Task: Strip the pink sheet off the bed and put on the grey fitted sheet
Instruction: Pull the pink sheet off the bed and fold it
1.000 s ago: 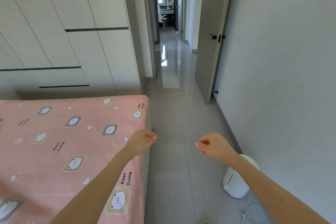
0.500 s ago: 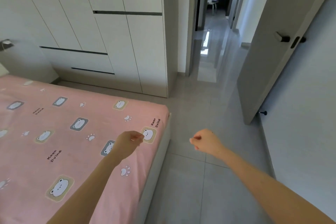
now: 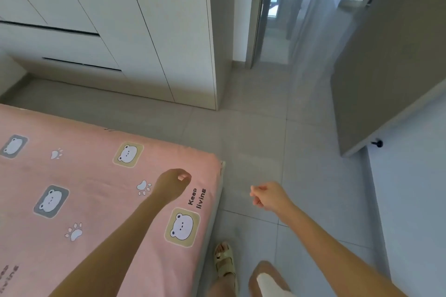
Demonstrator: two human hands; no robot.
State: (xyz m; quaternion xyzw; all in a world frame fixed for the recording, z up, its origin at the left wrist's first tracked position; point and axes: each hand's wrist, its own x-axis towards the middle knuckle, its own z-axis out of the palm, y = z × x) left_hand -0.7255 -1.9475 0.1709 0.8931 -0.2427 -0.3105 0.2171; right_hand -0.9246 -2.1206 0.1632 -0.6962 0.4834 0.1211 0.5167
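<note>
white wardrobe (image 3: 144,31) (flat doors), grey tiled floor (image 3: 253,140), open grey door (image 3: 391,67).

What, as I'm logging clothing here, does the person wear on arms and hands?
Nothing that shows. The left hand and right hand are bare, with no gloves, rings or watch visible. The left forearm and right forearm are uncovered to the frame edge, so no sleeve appears.

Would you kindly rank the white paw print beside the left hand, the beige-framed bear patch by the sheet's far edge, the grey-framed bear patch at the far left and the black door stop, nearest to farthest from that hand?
1. White paw print, left of the left hand.
2. Beige-framed bear patch, beyond it.
3. Grey-framed bear patch, far left.
4. Black door stop, far right.
</note>
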